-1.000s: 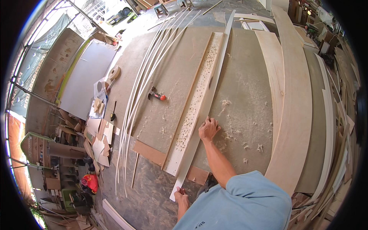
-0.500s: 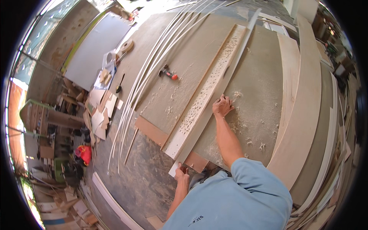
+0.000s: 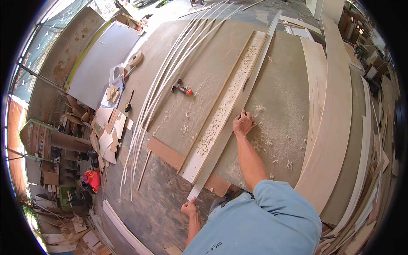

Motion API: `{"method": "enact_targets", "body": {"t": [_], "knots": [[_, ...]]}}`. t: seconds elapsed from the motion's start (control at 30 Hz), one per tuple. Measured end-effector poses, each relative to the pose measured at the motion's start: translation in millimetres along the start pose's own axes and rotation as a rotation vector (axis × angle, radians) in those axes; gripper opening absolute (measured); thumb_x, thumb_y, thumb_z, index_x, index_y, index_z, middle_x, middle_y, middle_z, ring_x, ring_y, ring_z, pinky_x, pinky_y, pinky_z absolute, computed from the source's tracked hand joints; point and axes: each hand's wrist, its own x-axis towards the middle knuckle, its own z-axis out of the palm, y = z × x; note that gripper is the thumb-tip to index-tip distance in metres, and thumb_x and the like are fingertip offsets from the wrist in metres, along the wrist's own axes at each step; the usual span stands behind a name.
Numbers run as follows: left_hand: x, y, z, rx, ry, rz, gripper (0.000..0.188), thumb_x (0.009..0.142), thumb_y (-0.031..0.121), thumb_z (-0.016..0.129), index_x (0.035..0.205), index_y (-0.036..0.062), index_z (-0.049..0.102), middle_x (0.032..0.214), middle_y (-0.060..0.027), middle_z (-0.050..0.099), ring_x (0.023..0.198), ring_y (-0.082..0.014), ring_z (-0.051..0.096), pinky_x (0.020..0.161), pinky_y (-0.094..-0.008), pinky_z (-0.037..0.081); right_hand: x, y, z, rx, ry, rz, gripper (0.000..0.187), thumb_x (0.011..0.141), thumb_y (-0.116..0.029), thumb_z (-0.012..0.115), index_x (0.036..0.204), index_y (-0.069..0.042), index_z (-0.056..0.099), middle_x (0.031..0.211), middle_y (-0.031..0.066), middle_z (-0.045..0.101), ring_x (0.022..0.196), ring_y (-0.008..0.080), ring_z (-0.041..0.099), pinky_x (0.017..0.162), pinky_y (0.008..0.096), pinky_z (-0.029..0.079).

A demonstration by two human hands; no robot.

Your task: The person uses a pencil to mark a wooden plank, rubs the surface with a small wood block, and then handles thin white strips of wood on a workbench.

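Work surface (image 3: pixel 280 68): brown-green, runs near to far.
Speckled channel (image 3: pixel 192 169): centre, just left of the strip.
Pale strip (image 3: pixel 239 104): along channel's right side, near end past the surface's near edge. Could skew, I judge, if the two hands push unevenly.
Right hand (image 3: pixel 243 124): fingers bent at strip's right edge; I can't tell if it grips.
Left hand (image 3: pixel 189 208): pinching strip's near end. Slip could drop that end.
Shavings (image 3: pixel 259 109): right; stray bits underneath could lift the strip.
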Motion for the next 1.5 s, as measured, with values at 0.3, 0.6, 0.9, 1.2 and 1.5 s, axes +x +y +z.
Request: {"method": "enact_targets", "body": {"t": [0.3, 0.6, 0.9, 1.2, 1.5], "knots": [[19, -13, 4, 0.001, 0.077, 0.017, 0.027, 0.059, 0.0, 0.083, 0.07, -0.0026, 0.058, 0.069, -0.0104, 0.062, 0.063, -0.0171, 0.057, 0.062, -0.0289, 0.047, -50, -7, -10, -0.006, -0.046, 0.059, 0.037, 0.081, -0.019, 0.056, 0.117, -0.015, 0.056, 0.11, 0.0053, 0.055, 0.109, 0.024, 0.045, 0.086, 0.0481, 0.032], [-6, 10, 34, 0.099, 0.111, -0.004, 0.027, 0.057, 0.003, 0.084, 0.069, -0.0042, 0.062, 0.071, -0.0114, 0.063, 0.064, -0.0188, 0.058, 0.063, -0.0317, 0.048, -21, -7, -5, -0.013, 0.007, 0.057, 0.034, 0.082, -0.02, 0.055, 0.115, -0.014, 0.059, 0.109, 0.004, 0.056, 0.11, 0.0243, 0.045, 0.087, 0.0488, 0.033], [-51, 46, 74, 0.242, 0.121, 0.148, 0.028, 0.057, 0.007, 0.083, 0.072, -0.0034, 0.062, 0.072, -0.0143, 0.064, 0.065, -0.0219, 0.06, 0.064, -0.0342, 0.049, 12, -6, -5, -0.035, 0.074, 0.045, 0.035, 0.082, -0.019, 0.055, 0.116, -0.013, 0.058, 0.112, 0.0066, 0.056, 0.11, 0.0273, 0.046, 0.087, 0.0505, 0.035], [-54, 48, 79, 0.228, 0.127, 0.126, 0.03, 0.058, 0.008, 0.083, 0.074, -0.0031, 0.06, 0.074, -0.0148, 0.063, 0.066, -0.0227, 0.059, 0.063, -0.0348, 0.049, -29, -1, -6, -0.003, -0.027, 0.026, 0.036, 0.082, -0.02, 0.056, 0.117, -0.015, 0.06, 0.111, 0.004, 0.056, 0.109, 0.025, 0.046, 0.088, 0.0473, 0.032], [-54, 51, 111, 0.346, 0.106, 0.136, 0.034, 0.059, 0.014, 0.084, 0.073, -0.0027, 0.058, 0.074, -0.0168, 0.063, 0.067, -0.0265, 0.06, 0.068, -0.0371, 0.05, 6, -4, -4, 0.003, 0.019, 0.023, 0.033, 0.081, -0.021, 0.056, 0.112, -0.014, 0.062, 0.107, 0.0034, 0.057, 0.107, 0.0246, 0.047, 0.086, 0.048, 0.033]]}}
